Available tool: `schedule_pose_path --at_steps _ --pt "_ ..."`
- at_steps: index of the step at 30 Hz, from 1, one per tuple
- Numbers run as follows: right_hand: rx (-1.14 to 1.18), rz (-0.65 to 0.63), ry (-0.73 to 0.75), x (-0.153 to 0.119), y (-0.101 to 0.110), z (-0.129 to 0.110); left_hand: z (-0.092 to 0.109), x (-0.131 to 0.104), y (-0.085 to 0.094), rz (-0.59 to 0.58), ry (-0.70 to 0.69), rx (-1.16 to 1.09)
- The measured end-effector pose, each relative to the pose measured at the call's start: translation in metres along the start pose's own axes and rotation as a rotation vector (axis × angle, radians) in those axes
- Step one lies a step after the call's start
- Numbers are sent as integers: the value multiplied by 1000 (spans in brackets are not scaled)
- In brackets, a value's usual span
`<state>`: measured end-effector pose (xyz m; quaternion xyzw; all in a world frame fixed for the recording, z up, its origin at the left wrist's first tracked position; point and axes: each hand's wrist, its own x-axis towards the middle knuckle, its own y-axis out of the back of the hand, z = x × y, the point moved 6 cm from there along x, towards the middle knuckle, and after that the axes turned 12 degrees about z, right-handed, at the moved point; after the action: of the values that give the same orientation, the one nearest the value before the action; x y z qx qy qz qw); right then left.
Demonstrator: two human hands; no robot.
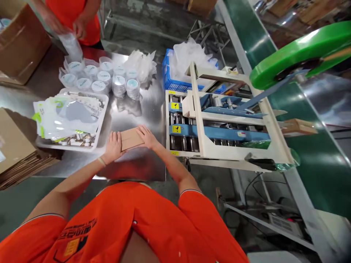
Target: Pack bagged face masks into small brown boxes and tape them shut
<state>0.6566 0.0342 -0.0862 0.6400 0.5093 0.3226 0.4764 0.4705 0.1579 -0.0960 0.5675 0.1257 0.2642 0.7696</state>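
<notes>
A small brown cardboard box point(132, 139) is held between my two hands over the front of the steel table. My left hand point(113, 147) grips its left end, fingers against the side and top. At the opposite end, my right hand point(147, 136) presses on the right edge with the fingers over the top. The top flaps lie closed, with a seam across them. Just left of my left hand is a white plastic tray point(96, 140) with printed plastic pouches point(74, 113) and small metal-and-white fittings point(79, 140).
Wrapped round items with pale labels point(98, 86) stand in stacks behind the tray. Flat cardboard point(19, 146) is piled at the left. A box-taping machine point(219, 128) with rollers borders the table's right; a green conveyor point(315, 146) runs beyond. A co-worker's hands point(79, 27) handle a clear bag.
</notes>
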Motion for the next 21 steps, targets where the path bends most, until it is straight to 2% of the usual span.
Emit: schedule_pose_path --at_steps 3,4,6,9,11,13,16,18,19,20,21 --pt "28 213 -349 -33 8 29 13 49 -15 10 -54 -20" --pt "53 277 -450 -52 7 36 20 73 -20 17 -80 -37" --pt "136 336 -544 -96 -3 42 43 126 -33 38 -131 -94" --pt "254 303 -545 -162 -32 38 95 203 -53 53 -193 -209" --pt "285 286 -589 -199 -50 35 141 244 -70 36 -211 -293" --pt "295 275 -636 -223 -61 31 193 276 -87 7 -221 -368" --pt "295 248 -627 -227 -61 24 270 301 -110 -37 -259 -485" --pt "298 229 -579 -215 -53 22 303 299 -118 -56 -294 -655" --pt "301 219 -554 -207 -48 22 309 291 -117 -48 -311 -720" --pt "307 207 -531 -198 -44 22 308 277 -114 -21 -329 -772" --pt "316 192 -511 -188 -41 22 297 259 -107 27 -346 -802"
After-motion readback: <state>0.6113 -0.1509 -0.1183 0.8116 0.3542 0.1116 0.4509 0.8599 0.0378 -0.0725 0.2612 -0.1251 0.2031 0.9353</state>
